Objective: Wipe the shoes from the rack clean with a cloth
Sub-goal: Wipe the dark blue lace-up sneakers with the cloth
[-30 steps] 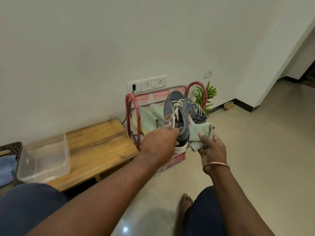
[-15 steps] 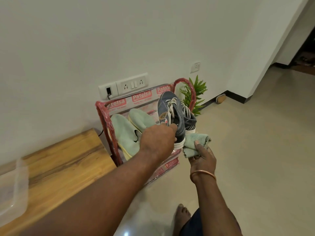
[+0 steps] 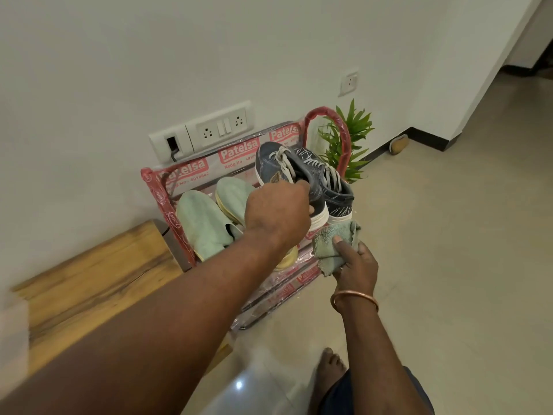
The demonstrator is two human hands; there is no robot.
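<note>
Pale wall [image 3: 149, 55] and beige tiled floor [image 3: 449, 235] meet behind a small shoe rack [image 3: 341, 136], whose frame is wrapped in red plastic with "Patelsa" labels along its rails. On the wall just above the rack's rear edge sits a white switch panel [image 3: 209, 133] with a dark plug in its left end. A green plant [image 3: 356, 127] stands beside the rack's right end, and a wooden bench [image 3: 98, 277] runs up to its left end.

At the right end of the upper shelf are two dark blue sneakers with pale laces. The person's left hand [image 3: 278, 211] grips the nearer sneaker [image 3: 275, 166], fingers curled over its opening and the thumb against the white sole at the heel. Whether this shoe rests on the shelf or is lifted off it cannot be told. The second sneaker [image 3: 332, 187] lies touching it on the right, at the rack's right edge.

A pair of pale green slip-ons [image 3: 203, 223] fills the left part of the same shelf, toes toward the rear rail, partly hidden by the left forearm.

The right hand [image 3: 354, 265] pinches a crumpled green cloth [image 3: 327, 244], thumb pressed on top, just below the heels of the sneakers at the rack's front right corner. A copper bangle [image 3: 353, 295] circles that wrist, and a bare foot [image 3: 329, 372] rests on the floor below.
</note>
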